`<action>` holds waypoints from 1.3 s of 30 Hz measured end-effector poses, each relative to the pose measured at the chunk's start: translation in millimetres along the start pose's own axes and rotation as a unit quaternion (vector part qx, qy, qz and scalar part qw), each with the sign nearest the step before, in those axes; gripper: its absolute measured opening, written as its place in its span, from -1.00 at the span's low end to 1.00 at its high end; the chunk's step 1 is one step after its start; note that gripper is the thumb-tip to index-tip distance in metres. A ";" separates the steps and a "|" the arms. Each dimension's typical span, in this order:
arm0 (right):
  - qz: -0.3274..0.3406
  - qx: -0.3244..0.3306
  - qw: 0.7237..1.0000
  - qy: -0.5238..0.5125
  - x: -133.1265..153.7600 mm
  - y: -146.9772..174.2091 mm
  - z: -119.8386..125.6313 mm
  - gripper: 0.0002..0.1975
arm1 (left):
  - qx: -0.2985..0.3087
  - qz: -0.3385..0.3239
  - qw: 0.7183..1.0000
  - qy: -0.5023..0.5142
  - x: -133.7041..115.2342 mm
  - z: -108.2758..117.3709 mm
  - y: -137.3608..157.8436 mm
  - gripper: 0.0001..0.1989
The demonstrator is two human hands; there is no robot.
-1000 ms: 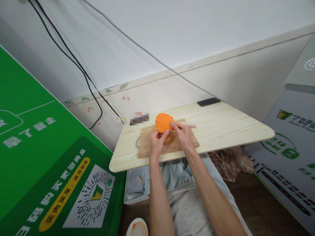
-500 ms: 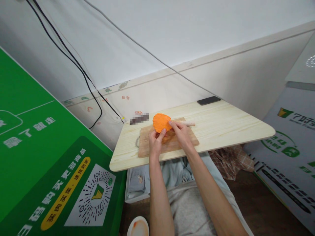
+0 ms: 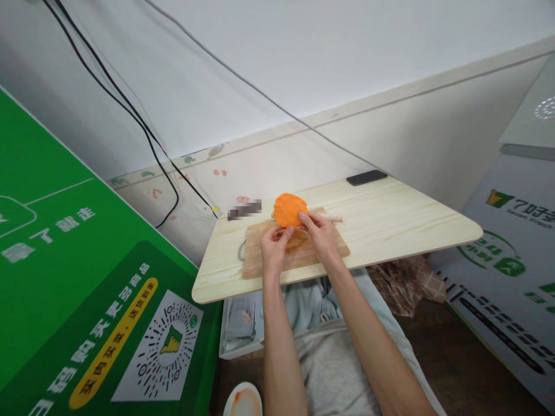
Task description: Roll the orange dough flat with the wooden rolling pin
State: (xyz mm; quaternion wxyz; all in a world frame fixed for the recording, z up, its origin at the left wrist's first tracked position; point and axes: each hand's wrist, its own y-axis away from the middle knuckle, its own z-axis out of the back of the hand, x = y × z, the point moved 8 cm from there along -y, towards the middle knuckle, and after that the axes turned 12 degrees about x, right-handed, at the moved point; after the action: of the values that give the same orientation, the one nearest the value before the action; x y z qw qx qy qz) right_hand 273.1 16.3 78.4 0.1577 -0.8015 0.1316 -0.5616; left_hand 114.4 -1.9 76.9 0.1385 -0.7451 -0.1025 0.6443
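A flat, round orange disc (image 3: 289, 208) with a scalloped edge, resembling rolled-out clay or dough, is held up above the wooden cutting board (image 3: 255, 263). My left hand (image 3: 274, 248) pinches its lower edge between thumb and fingers. At the disc's lower right, my right hand (image 3: 321, 236) grips the rim, also with thumb and fingers. Behind the right hand a pale wooden stick (image 3: 336, 218), perhaps a rolling pin, shows only at its end. Under the disc, part of the board's surface looks orange-brown; what lies there is unclear.
The board rests on a light wood table (image 3: 411, 222). A black phone (image 3: 366, 177) lies at the back edge, and a blurred dark object (image 3: 245, 210) sits at the back left. A green panel (image 3: 113, 260) stands left, a white cabinet (image 3: 507, 248) right. Below is a stained white dish (image 3: 243, 400).
Both hands have kept hold of the orange disc. It has shifted slightly up and to the right, and now faces me a little differently.
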 end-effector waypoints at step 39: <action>-0.018 0.050 0.999 0.004 4.6 0.9 -11.0 -0.57 | -0.063 -0.030 0.996 0.052 -5.4 7.7 1.1 -0.56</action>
State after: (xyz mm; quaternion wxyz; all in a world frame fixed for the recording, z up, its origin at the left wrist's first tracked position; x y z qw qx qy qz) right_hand 264.3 12.5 85.5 0.1869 -0.7924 0.0896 -0.5737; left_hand 105.9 -4.2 80.5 0.1159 -0.7816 -0.1572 0.5924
